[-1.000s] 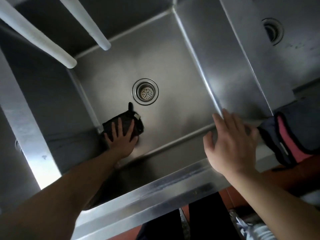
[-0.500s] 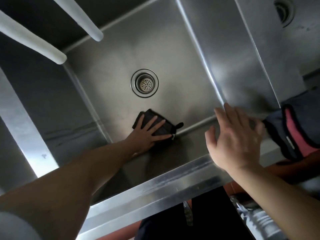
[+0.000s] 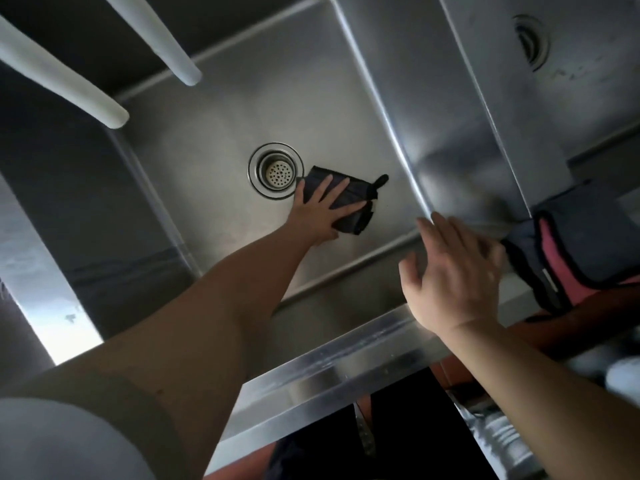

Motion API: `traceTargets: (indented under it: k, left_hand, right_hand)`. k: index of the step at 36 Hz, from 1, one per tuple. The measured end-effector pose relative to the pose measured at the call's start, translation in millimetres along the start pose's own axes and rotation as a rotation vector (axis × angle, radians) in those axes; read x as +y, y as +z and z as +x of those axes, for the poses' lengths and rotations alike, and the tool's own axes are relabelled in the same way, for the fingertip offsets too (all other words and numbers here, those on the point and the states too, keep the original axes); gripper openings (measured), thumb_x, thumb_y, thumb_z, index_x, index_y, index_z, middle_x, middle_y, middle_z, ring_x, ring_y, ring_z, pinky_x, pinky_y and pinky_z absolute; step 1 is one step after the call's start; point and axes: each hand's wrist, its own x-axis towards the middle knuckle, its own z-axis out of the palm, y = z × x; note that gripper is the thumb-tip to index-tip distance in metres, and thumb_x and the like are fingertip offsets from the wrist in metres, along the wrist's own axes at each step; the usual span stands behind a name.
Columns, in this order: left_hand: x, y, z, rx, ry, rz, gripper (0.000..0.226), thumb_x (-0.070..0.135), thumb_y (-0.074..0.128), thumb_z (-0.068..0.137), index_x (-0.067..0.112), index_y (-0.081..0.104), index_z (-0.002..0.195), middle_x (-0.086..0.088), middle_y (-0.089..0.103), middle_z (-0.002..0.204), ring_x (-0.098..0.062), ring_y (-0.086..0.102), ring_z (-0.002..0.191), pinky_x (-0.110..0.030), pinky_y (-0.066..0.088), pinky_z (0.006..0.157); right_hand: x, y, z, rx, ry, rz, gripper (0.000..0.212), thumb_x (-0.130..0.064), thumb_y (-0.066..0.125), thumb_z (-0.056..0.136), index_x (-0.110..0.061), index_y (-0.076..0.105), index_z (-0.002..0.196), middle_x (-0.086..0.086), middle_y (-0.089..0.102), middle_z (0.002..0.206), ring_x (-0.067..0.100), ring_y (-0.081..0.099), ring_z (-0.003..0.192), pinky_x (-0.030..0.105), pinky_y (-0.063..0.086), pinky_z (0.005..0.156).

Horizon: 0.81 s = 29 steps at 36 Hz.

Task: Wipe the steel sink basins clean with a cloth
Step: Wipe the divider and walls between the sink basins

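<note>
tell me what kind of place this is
Likely a commercial or canteen kitchen's wash area: a deep steel sink basin with a strainer drain, a second basin beside it, and two white spouts overhanging.

Two pale spouts (image 3: pixel 65 81) reach in from the upper left. A dark grey and pink fabric item (image 3: pixel 585 251) is draped over the ledge at right. Reddish-brown floor (image 3: pixel 585 327) shows below it. Light glares on steel.

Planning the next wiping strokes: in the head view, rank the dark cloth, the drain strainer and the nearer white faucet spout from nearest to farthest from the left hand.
1. Dark cloth, pressed under the left hand.
2. Drain strainer, just beyond the cloth's left edge.
3. White faucet spout, over the basin's far-left corner.
</note>
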Motion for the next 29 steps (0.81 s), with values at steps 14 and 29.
traceTargets:
  k: [14,29]
  left_hand:
    - [-41.3,3.6,-64.3,-0.165,-0.296,-0.063,0.077,0.010,0.036,0.103,0.051,-0.005,0.154,-0.011,-0.009,0.167,-0.045,0.000,0.151,-0.069,0.025,0.111]
    - [10.4,-58.4,-146.5,-0.406,-0.337,-0.949,0.091,-0.020,0.029,0.080,0.039,0.044,0.148,-0.005,0.059,0.134,-0.028,0.061,0.111,-0.036,0.056,0.083]
  right_hand:
    - [2.0,9.0,1.6,0.062,-0.003,0.002,0.047,-0.035,0.041,0.084,-0.016,0.060,0.123,0.001,0.065,0.123,0.024,0.051,0.129,0.047,0.031,0.098]
    - [2.8,2.4,-1.5,0.088,-0.043,0.068,0.032,-0.037,0.038,0.082,-0.016,0.057,0.096,0.002,0.061,0.091,0.028,0.056,0.101,0.046,0.036,0.087]
